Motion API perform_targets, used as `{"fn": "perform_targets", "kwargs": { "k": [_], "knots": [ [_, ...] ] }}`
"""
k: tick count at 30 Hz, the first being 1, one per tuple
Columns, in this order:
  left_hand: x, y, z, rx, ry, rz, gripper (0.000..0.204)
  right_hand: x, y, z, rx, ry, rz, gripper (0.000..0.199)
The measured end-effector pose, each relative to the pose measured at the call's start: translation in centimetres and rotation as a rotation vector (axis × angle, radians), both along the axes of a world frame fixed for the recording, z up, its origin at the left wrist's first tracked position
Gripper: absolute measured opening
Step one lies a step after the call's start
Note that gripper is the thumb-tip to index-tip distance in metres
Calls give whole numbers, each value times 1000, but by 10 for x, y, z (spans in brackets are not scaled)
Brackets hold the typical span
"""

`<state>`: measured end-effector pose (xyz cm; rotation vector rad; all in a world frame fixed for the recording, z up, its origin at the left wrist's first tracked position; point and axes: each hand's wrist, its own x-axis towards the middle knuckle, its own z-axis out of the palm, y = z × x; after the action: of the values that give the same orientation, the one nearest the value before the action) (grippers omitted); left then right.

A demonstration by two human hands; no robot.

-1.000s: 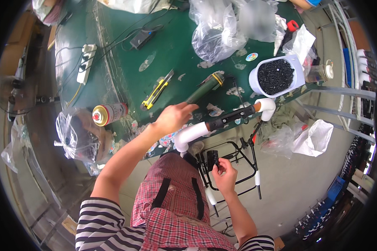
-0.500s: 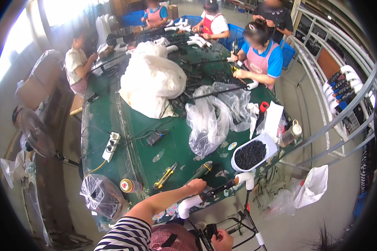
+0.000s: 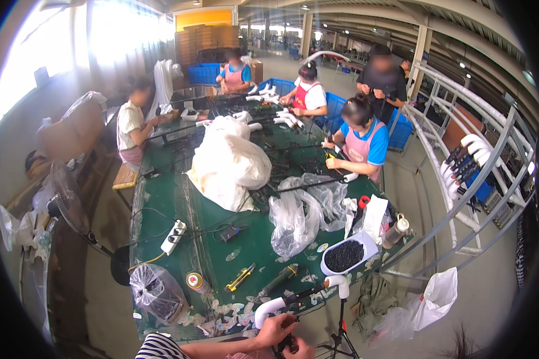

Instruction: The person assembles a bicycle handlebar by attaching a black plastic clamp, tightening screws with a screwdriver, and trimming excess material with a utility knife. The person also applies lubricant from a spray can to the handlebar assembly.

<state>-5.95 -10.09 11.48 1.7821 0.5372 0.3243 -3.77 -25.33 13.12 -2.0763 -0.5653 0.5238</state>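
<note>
At the bottom edge my left hand (image 3: 274, 328) and my right hand (image 3: 300, 349) meet around a small black part (image 3: 287, 343). My left fingers curl over it from above. My right hand holds it from below and is partly cut off by the frame. Just above the hands, a white curved tube (image 3: 268, 307) joined to a black bar (image 3: 302, 294) lies along the near edge of the green table (image 3: 251, 239). Another white elbow (image 3: 339, 282) sits at the bar's right end. My striped left sleeve (image 3: 159, 348) enters from the lower left.
On the table are a white bowl of black pieces (image 3: 344, 256), a yellow-handled tool (image 3: 241, 278), a dark cylinder tool (image 3: 278, 279), a power strip (image 3: 172, 235), clear bags (image 3: 299, 215) and a big white sack (image 3: 230, 164). Several people work along the far sides. A metal rack (image 3: 461, 197) stands right, a fan (image 3: 66, 200) left.
The view has tilted up from the table edge to the whole hall. My left hand has left the white tube and come down to join my right hand at the black part.
</note>
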Motion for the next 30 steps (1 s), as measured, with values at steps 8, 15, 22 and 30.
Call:
{"fn": "perform_targets", "kwargs": {
  "k": [8, 15, 22, 30],
  "knots": [
    [5, -11, -13, 70, -85, 47, 32, 0, -8, -7, 57, 98, -27, 31],
    [8, -14, 6, -131, -67, -90, 25, 0, -17, -24, 489, 669, -148, 40],
    [13, -20, 4, -376, -75, -191, 24, 7, -18, -76, 628, 917, -140, 44],
    [17, 22, 67, -366, -94, -151, 10, 37, 5, 32, 671, 885, -253, 24]
  ]
}}
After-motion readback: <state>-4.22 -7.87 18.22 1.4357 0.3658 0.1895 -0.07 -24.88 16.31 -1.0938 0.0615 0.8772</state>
